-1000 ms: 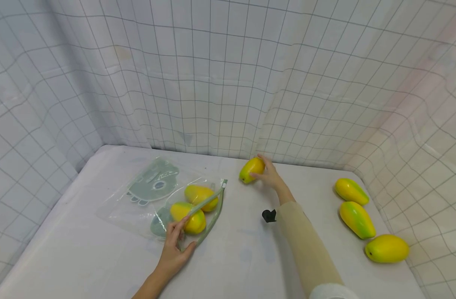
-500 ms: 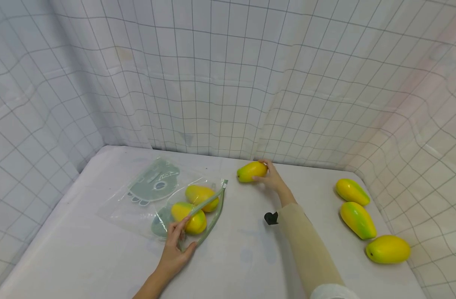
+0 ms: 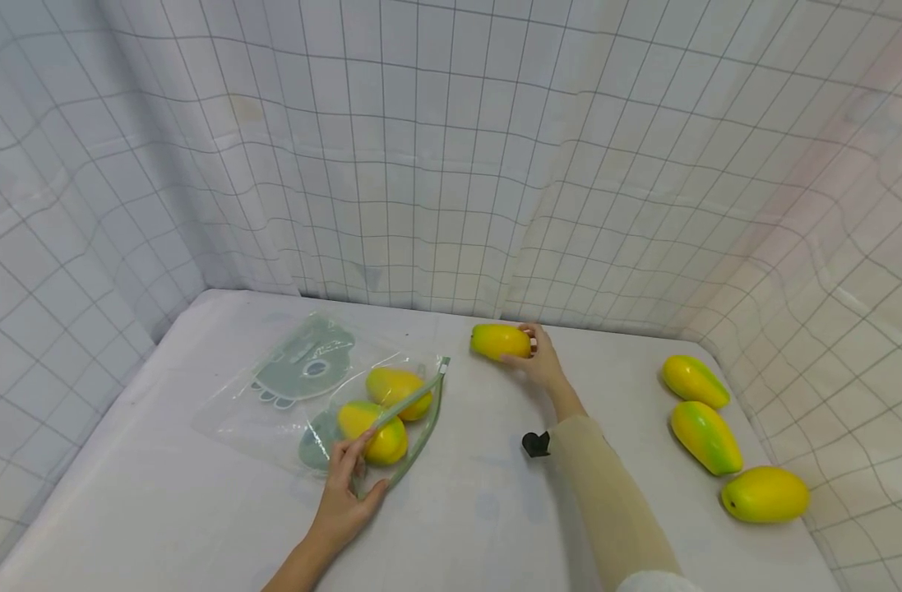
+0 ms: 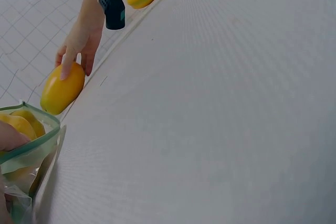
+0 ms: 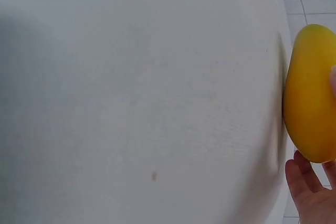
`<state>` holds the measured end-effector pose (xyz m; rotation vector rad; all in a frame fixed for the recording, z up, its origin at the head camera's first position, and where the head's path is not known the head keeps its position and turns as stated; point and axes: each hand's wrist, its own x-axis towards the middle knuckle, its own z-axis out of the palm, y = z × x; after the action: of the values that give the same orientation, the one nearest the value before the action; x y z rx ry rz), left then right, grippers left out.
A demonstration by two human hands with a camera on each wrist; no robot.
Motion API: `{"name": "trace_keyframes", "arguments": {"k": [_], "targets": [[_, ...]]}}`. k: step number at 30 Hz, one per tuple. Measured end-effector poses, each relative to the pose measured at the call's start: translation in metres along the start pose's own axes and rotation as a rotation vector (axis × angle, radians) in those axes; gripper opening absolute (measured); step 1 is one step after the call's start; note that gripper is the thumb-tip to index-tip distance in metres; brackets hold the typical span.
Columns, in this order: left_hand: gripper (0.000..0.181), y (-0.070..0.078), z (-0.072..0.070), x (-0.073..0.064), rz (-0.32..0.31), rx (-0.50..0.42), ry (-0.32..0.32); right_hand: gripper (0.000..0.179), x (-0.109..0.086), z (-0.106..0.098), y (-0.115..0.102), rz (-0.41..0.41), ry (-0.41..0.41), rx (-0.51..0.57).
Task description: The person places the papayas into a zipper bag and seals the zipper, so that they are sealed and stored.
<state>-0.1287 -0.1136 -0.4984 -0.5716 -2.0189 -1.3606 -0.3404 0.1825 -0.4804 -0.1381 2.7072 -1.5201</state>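
My right hand [image 3: 541,362] grips a yellow-green mango [image 3: 498,341] by its right end, near the table's back edge. The same mango [image 5: 311,93] fills the right side of the right wrist view, with fingertips [image 5: 298,174] at its lower end. On the left, my left hand [image 3: 347,492] holds the mouth of a clear zip bag [image 3: 428,427] with a green rim, fingers on the upper edge and thumb at the lower one. Two mangoes [image 3: 399,390] lie inside the bag, just behind its mouth. The left wrist view shows the bag's rim [image 4: 52,129] standing apart.
Three more mangoes [image 3: 705,436] lie in a row along the right side of the white table [image 3: 458,526]. White curtains [image 3: 451,164] with a grid pattern enclose the back and sides. A dark wrist camera [image 3: 535,444] sticks out from the right sleeve.
The mango in my right hand has turned from a slant to nearly level, its green end pointing left. The right hand has come slightly nearer. My left hand and the bag have stayed put.
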Motion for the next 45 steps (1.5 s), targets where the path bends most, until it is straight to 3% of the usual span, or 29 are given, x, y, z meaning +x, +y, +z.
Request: {"name": "trace_keyframes", "arguments": {"k": [9,13,17,23,34,45], "targets": [[0.079,-0.002,0.001,0.000,0.010,0.019,0.005,0.062,-0.009,0.006,-0.002,-0.009,0.071,0.004],[0.086,-0.015,0.004,-0.007,0.010,0.043,0.016,0.062,-0.017,0.007,-0.003,-0.011,0.080,0.009],[0.091,-0.027,0.005,-0.015,-0.047,0.076,0.006,0.062,-0.029,0.008,-0.004,-0.011,0.094,0.036],[0.092,-0.029,0.005,-0.020,-0.128,0.083,-0.010,0.059,-0.055,0.012,-0.010,0.009,0.112,0.093],[0.089,-0.028,0.007,-0.020,-0.186,0.081,-0.018,0.057,-0.115,0.033,-0.029,0.056,0.045,0.201],[0.095,-0.026,0.006,-0.020,-0.224,0.114,-0.029,0.055,-0.139,0.052,-0.040,0.026,-0.058,0.163]]}}
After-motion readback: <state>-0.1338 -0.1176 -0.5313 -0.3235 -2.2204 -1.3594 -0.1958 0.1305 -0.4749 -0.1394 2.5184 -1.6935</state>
